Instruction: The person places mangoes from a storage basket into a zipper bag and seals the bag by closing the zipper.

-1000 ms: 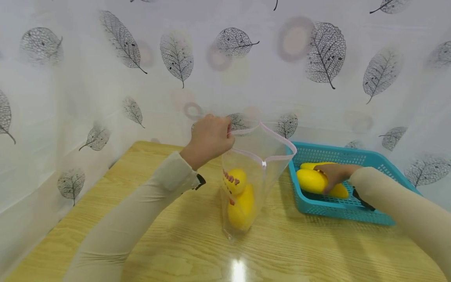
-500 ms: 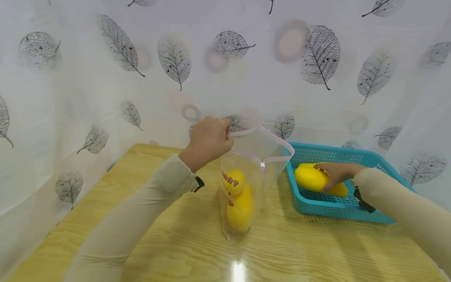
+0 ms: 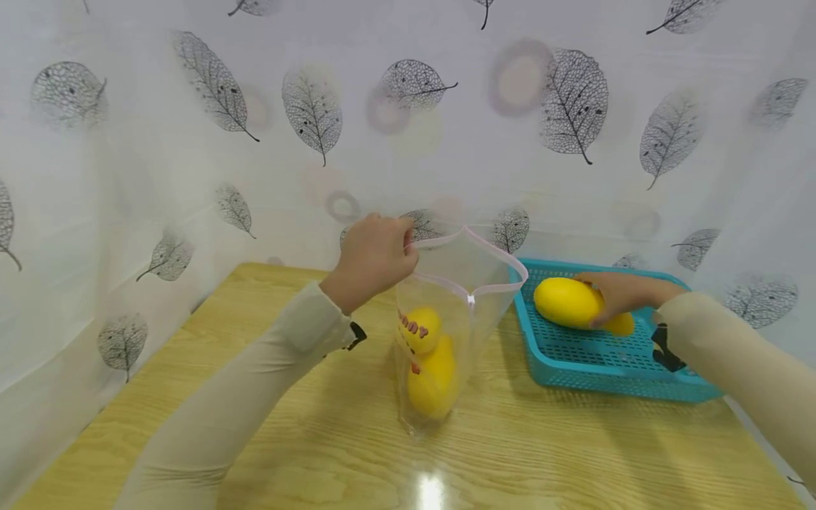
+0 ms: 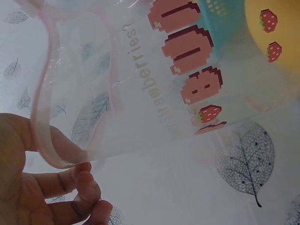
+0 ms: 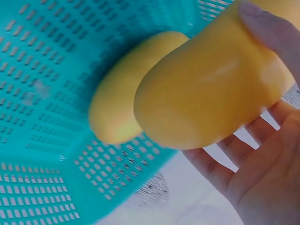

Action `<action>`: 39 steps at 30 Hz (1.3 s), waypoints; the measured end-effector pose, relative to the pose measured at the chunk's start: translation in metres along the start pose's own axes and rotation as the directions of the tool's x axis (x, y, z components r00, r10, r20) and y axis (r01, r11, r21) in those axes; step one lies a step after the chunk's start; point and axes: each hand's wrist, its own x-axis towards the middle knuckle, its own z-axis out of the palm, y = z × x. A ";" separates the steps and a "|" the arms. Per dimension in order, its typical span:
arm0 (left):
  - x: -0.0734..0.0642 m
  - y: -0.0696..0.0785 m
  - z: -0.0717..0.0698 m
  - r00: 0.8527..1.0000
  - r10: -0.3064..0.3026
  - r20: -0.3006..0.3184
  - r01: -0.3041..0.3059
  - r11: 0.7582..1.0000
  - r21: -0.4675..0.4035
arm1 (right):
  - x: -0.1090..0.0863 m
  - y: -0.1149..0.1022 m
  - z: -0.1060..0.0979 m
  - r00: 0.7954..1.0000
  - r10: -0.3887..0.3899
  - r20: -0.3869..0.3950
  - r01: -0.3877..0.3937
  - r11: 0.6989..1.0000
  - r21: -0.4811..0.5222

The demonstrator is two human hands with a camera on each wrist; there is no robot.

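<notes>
A clear zip bag [image 3: 472, 340] with a pink rim and a white slider stands upright on the table, its mouth spread wide. Yellow mangoes [image 3: 433, 382] lie inside it, one above the other. My left hand [image 3: 376, 258] pinches the left corner of the bag's rim; in the left wrist view, thumb and fingers meet at the edge. On the right, my right hand [image 3: 627, 292] grips a large yellow mango [image 3: 567, 302] over the turquoise basket [image 3: 574, 368]. Another mango [image 5: 112, 103] lies behind it in the basket, seen in the right wrist view.
The wooden table [image 3: 306, 439] extends left of and in front of the bag. A white curtain [image 3: 255, 177] with a dark leaf print hangs behind and beside it. The basket stands close to the bag's right side.
My right hand has raised the mango slightly from the basket floor, moving it up and away. The left hand keeps its pinch on the bag rim. The view has shifted slightly.
</notes>
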 end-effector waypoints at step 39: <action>-0.001 -0.005 0.000 1.000 -0.015 -0.018 0.014 1.000 -0.018 | -0.012 -0.079 -0.109 0.965 -0.110 -0.237 0.120 0.992 0.028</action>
